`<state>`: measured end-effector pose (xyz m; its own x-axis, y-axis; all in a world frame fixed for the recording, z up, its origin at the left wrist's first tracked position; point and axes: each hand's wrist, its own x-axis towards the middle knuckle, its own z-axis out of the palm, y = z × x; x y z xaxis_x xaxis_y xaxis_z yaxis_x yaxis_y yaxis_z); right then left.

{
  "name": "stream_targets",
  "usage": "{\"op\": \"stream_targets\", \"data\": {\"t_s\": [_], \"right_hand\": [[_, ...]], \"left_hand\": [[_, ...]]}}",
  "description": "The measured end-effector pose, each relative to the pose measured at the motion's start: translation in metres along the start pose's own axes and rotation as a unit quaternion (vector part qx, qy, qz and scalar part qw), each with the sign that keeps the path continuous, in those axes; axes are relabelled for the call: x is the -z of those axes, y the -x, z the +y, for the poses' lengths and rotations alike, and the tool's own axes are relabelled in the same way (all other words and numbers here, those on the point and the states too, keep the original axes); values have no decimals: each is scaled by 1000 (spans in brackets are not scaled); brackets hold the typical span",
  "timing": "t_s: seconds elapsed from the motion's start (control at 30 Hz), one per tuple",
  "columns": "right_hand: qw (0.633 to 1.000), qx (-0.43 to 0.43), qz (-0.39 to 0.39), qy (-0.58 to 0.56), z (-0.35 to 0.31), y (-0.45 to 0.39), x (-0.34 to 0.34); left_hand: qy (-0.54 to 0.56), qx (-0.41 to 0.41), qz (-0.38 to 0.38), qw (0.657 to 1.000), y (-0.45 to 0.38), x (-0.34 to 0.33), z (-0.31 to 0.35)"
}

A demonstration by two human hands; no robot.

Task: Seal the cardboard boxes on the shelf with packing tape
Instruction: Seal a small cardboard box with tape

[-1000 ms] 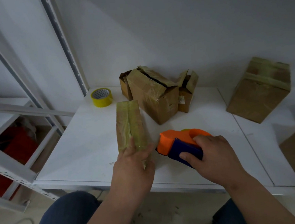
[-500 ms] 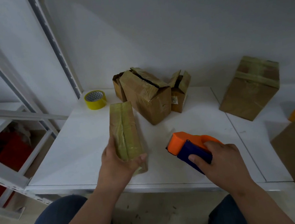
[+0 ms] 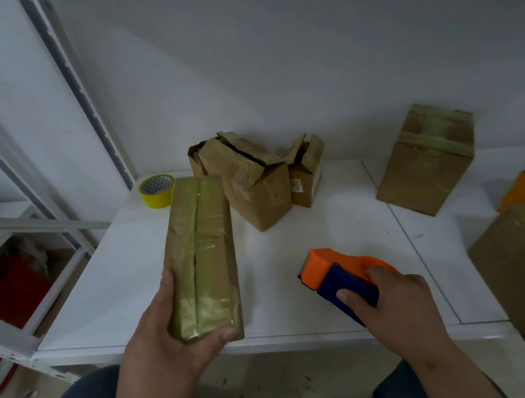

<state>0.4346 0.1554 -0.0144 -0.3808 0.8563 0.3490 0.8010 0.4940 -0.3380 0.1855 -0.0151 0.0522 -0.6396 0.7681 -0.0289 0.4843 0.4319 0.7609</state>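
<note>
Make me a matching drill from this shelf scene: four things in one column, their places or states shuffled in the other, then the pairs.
Things:
1. long flat box
2. tape dispenser
3. yellow tape roll
4. middle box

States:
A. lies by the shelf's back left corner, untouched
B. held in the left hand, seam taped
C. top flaps gaping open
D. under the right hand

Pairs: 1-B, 2-D, 3-A, 4-C

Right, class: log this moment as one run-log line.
left hand: grips taped long box | right hand: grips tape dispenser on shelf | open-flapped box: unsealed
</note>
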Motion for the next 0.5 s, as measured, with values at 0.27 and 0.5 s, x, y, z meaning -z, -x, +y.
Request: {"op": "stream_targets", "data": {"t_s": [0.27, 0.5], "right_hand": [[996, -88, 10, -7, 15, -8, 15], [982, -187, 34, -8, 43, -26, 36]], "left_hand": [[-78, -162, -27, 983, 12, -17, 52], [-116, -151, -150, 970, -57, -105, 121]]}}
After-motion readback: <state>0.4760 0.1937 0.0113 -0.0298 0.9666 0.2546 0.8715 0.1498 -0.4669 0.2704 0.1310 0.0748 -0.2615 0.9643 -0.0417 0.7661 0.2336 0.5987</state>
